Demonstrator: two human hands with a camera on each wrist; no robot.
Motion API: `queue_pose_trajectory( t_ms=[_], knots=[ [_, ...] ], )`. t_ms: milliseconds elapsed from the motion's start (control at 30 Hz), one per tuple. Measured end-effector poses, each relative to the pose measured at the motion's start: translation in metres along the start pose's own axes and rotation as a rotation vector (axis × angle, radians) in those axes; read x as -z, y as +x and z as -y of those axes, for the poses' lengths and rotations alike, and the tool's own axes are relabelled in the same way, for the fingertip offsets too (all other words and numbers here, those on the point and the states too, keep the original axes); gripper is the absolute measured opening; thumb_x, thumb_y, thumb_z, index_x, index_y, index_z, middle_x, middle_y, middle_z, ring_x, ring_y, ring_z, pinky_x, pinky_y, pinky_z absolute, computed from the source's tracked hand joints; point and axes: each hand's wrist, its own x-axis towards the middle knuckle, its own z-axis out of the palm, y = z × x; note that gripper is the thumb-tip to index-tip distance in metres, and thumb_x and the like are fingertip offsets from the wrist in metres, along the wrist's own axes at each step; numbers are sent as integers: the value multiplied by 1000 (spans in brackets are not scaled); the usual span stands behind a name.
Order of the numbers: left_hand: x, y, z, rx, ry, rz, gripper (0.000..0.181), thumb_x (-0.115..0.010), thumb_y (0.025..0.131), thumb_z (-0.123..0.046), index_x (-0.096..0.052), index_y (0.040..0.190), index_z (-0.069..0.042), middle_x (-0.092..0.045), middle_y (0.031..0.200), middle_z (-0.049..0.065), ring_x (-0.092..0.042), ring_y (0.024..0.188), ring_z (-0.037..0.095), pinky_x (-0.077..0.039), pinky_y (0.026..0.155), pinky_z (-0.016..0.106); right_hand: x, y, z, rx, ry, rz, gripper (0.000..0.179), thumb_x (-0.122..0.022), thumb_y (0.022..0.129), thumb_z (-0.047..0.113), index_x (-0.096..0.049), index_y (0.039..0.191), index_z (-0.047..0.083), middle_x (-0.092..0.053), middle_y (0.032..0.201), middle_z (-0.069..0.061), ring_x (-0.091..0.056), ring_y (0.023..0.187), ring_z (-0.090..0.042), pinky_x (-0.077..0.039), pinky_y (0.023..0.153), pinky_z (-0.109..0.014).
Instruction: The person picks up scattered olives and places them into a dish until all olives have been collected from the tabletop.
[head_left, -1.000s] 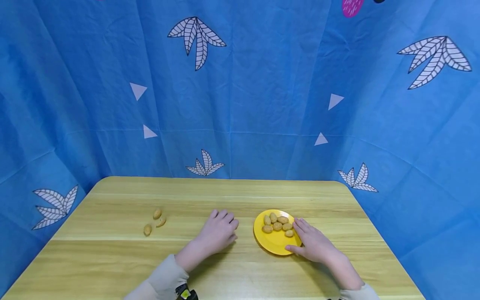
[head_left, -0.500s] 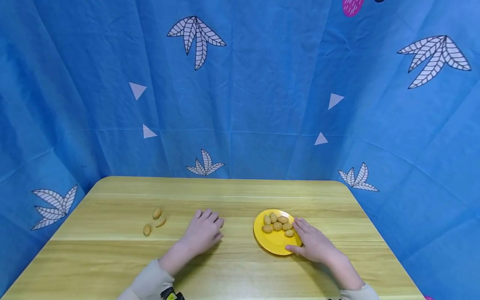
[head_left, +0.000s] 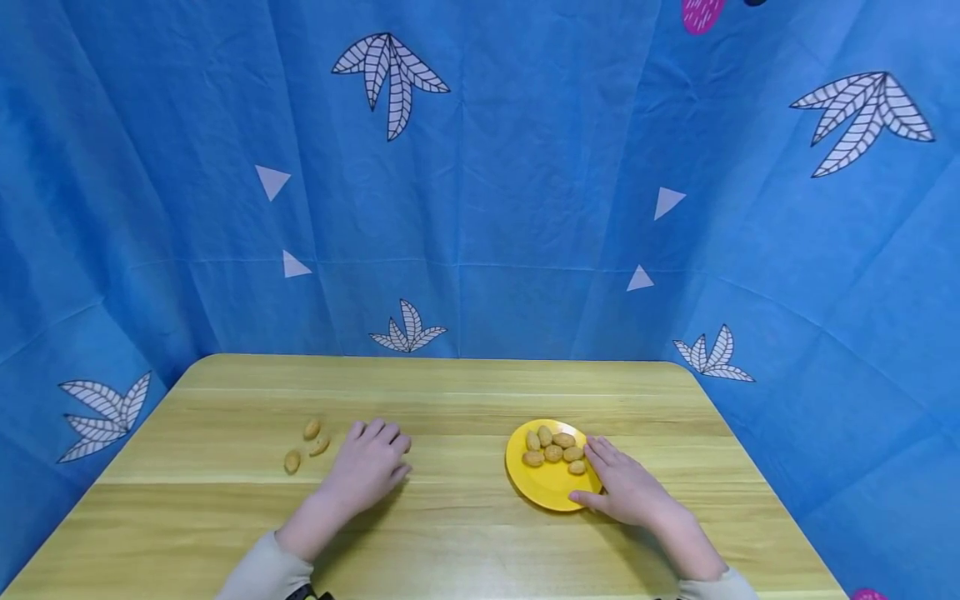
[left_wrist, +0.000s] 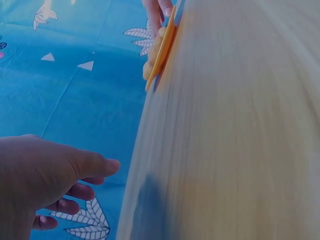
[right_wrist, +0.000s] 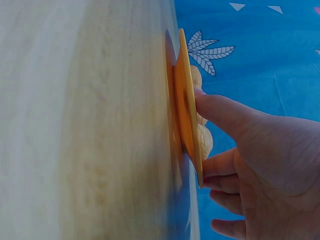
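My left hand [head_left: 366, 467] hovers over the left middle of the table, just right of three loose tan, nut-like pieces [head_left: 292, 461]. Nothing is between its loosely bent fingers, and in the left wrist view the thumb [left_wrist: 100, 165] stands apart from the other fingers. A round yellow plate [head_left: 547, 492] lies right of centre, bearing several more of these oval tan nut-like pieces [head_left: 553, 453]. My right hand [head_left: 630, 487] rests on the plate's right rim with its fingers extended. In the right wrist view its thumb lies over the plate [right_wrist: 186, 110] and its fingertips touch the rim.
The light wooden table [head_left: 450, 542] has rounded far corners. Behind it and along both sides hangs a blue cloth [head_left: 525, 208] printed with white leaves and triangles.
My left hand has moved left, away from the plate and toward the three loose pieces. My right hand and the plate have stayed in place.
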Motion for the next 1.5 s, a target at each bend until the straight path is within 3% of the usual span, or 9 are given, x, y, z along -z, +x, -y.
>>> queue_pose_trajectory(
  t_ms=[467, 700, 1033, 1500],
  knots=[
    [13, -14, 21, 40, 49, -70, 31, -85, 71, -31, -65, 88, -14, -62, 86, 0, -54, 83, 21, -38, 73, 37, 0, -1, 0, -1, 3, -3, 84, -62, 89, 52, -37, 145, -6, -29, 156, -24, -25, 146, -42, -25, 115, -57],
    [20, -21, 30, 99, 60, -45, 31, -84, 73, -30, -65, 92, -14, -62, 89, 1, -55, 86, 23, -37, 73, 39, 0, -1, 1, 6, 2, -6, 84, -62, 90, 52, -38, 145, -7, -29, 156, -25, -25, 146, -43, -25, 115, -57],
    [25, -33, 44, 152, 58, -56, 31, -85, 72, -29, -64, 89, -13, -61, 88, 2, -55, 85, 24, -36, 71, 38, 0, -3, 2, 13, -17, -12, 84, -62, 89, 52, -39, 143, -8, -31, 154, -26, -27, 145, -43, -26, 115, -56],
    [30, -43, 71, 247, 23, 29, 34, -81, 76, -33, -64, 94, -11, -64, 91, 5, -57, 89, 28, -39, 73, 43, -1, -3, 3, 13, -12, -22, 83, -62, 89, 51, -39, 144, -7, -30, 155, -25, -26, 145, -43, -26, 115, -57]
  ],
)
